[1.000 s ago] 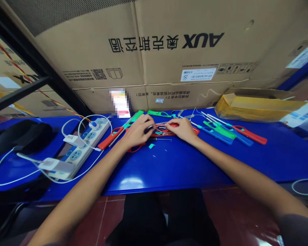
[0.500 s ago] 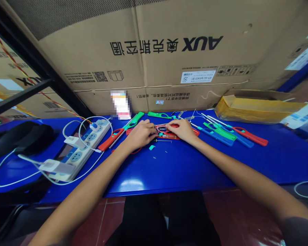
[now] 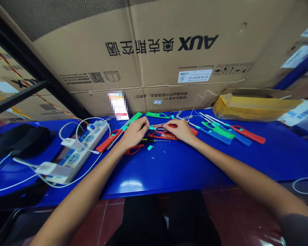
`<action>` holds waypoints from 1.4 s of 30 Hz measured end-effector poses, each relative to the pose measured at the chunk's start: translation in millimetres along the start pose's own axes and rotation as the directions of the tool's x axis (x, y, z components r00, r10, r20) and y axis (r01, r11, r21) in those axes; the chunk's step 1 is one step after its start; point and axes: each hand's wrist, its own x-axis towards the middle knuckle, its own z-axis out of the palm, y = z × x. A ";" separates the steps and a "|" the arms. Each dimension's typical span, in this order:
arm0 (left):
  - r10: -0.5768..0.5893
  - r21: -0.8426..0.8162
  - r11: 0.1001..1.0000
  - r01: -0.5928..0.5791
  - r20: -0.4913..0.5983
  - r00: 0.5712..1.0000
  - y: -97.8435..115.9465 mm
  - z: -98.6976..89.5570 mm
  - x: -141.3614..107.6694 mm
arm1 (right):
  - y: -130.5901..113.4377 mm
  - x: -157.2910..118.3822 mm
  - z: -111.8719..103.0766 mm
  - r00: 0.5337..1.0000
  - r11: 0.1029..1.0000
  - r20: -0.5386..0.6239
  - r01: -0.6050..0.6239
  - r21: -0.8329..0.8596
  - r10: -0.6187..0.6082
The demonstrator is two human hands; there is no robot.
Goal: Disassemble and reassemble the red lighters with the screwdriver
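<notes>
An opened red lighter casing point(image 3: 166, 136) lies on the blue table, with thin wires and small parts showing inside. My left hand point(image 3: 136, 132) is at its left end, fingers curled together beside a small turquoise piece point(image 3: 152, 127); what they pinch is hidden. Over the casing's right part, my right hand point(image 3: 181, 130) has its thumb and fingertips closed at the wires; I cannot make out what is between them. A small screwdriver point(image 3: 154, 140) with a dark and yellow handle lies just in front. Nearer to me are a red casing half point(image 3: 135, 149) and a turquoise bit point(image 3: 150, 147).
On the right lie blue, green and red long lighters point(image 3: 248, 134) near a yellow-taped cardboard box point(image 3: 251, 106). A red-green lighter point(image 3: 113, 138) and a power strip point(image 3: 79, 150) with white cables are on the left. A phone point(image 3: 118, 106) leans against the big carton point(image 3: 156, 65).
My left hand has drawn back left from the casing, uncovering the turquoise piece, the screwdriver's handle and the red casing half. The right hand stays at the wires. The view has shifted slightly.
</notes>
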 end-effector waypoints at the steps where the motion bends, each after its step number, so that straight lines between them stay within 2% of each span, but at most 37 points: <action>1: -0.050 -0.057 0.997 0.051 0.006 0.999 3.5 2.8 -0.9 | -1.3 -0.9 -0.3 1.000 1.000 0.005 0.004 -0.005 -0.004; 4: -0.179 -0.273 0.942 0.194 0.078 0.981 15.3 9.3 -4.5 | -4.3 -3.6 -0.1 1.000 1.000 0.008 0.019 -0.015 -0.019; 8: -0.279 -0.535 0.774 0.338 0.190 0.941 22.0 11.4 -6.4 | -5.4 -5.5 0.9 0.999 0.999 0.008 0.052 -0.008 -0.052; 11: -0.308 -0.644 0.672 0.366 0.206 0.929 16.2 11.8 -4.9 | -5.4 -6.0 1.4 0.999 0.998 0.000 0.054 -0.011 -0.054; 15: -0.254 -0.669 0.675 0.312 0.186 0.949 4.9 12.9 -2.7 | -6.1 -6.4 1.8 0.999 0.999 0.001 0.047 -0.023 -0.047; 18: -0.177 -0.628 0.735 0.257 0.188 0.966 1.6 11.1 -2.0 | -6.1 -6.4 2.4 0.999 0.999 0.008 0.042 -0.031 -0.042; 20: -0.135 -0.549 0.811 0.200 0.157 0.978 3.3 7.6 -2.4 | -5.7 -6.2 2.6 0.999 0.999 0.008 0.039 -0.036 -0.038; 22: -0.056 -0.403 0.910 0.099 0.117 0.992 8.7 3.0 -4.0 | -5.2 -5.9 2.6 0.999 0.998 0.006 0.046 -0.035 -0.046; 24: 0.097 -0.222 0.973 -0.067 0.127 0.987 16.9 -0.3 -6.9 | -4.7 -5.5 2.5 0.999 0.998 0.004 0.054 -0.035 -0.054; 26: 0.294 -0.150 0.952 -0.267 0.204 0.934 26.1 1.0 -10.9 | -4.3 -5.1 2.5 0.998 0.998 0.007 0.058 -0.034 -0.057; 28: 0.437 -0.161 0.899 -0.407 0.303 0.847 34.0 8.4 -15.1 | -4.2 -5.0 2.7 0.999 0.998 0.013 0.053 -0.029 -0.053; 29: 0.463 -0.143 0.885 -0.442 0.362 0.809 36.8 13.8 -16.9 | -4.3 -5.0 2.8 0.999 0.998 0.015 0.050 -0.028 -0.049; 31: 0.467 -0.093 0.872 -0.480 0.452 0.760 39.5 25.3 -19.7 | -4.9 -5.1 3.0 0.999 0.999 0.020 0.042 -0.030 -0.041; 33: 0.466 -0.068 0.866 -0.496 0.472 0.749 38.6 33.8 -20.8 | -5.6 -5.2 3.0 0.999 0.999 0.026 0.041 -0.034 -0.040; 35: 0.465 -0.061 0.868 -0.493 0.449 0.763 34.9 36.3 -20.4 | -6.1 -5.1 2.7 0.998 0.998 0.035 0.050 -0.034 -0.049; 37: 0.427 -0.038 0.894 -0.447 0.373 0.823 28.9 33.0 -18.6 | -5.9 -5.0 2.0 0.997 0.998 0.047 0.061 -0.033 -0.060; 40: 0.236 -0.034 0.972 -0.233 0.152 0.960 16.7 22.9 -14.3 | -5.0 -5.1 1.0 0.997 0.997 0.051 0.063 -0.043 -0.061; 42: 0.083 -0.134 0.988 -0.077 0.040 0.996 7.9 16.7 -10.8 | -4.5 -5.6 0.4 0.997 0.997 0.043 0.060 -0.049 -0.058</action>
